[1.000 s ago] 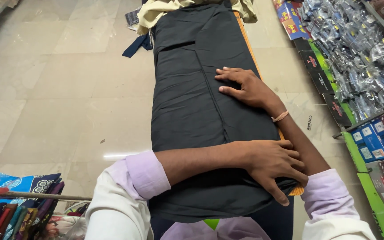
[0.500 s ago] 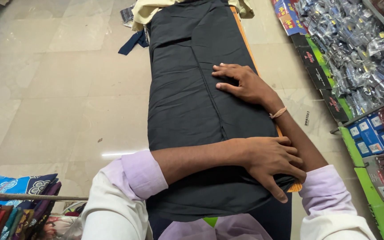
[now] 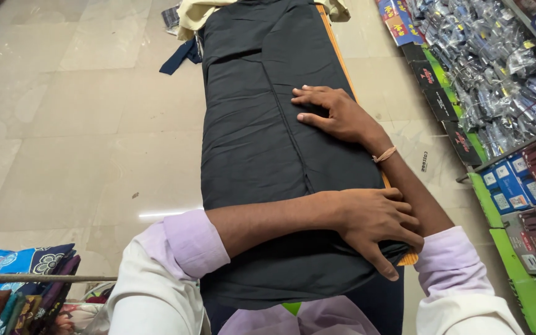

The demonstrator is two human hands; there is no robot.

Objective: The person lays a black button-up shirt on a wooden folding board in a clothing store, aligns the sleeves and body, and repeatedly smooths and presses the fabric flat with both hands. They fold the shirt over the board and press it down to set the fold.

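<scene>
we see the dark folded cloth (image 3: 262,136) lying flat on the narrow bench (image 3: 335,43), long axis running straight away from us. left hand (image 3: 376,226) crosses over, palm flat on the near right edge; right hand (image 3: 336,111) pressed flat further up, fingers spread, gripping nothing. looks soft, light, floppy; we'd take it by the folded edges.

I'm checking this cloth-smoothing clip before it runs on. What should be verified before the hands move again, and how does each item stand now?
1. Right hand flat on the black cloth: ok.
2. Left hand pressing the cloth's near right edge: ok.
3. Cloth lies along the narrow board: ok, its orange edge shows on the right.
4. Cloth free of creases: not ok, a long fold line runs down the middle.
5. Far end clear: not ok, a cream garment lies there.
6. Board steady: cannot tell.
</scene>
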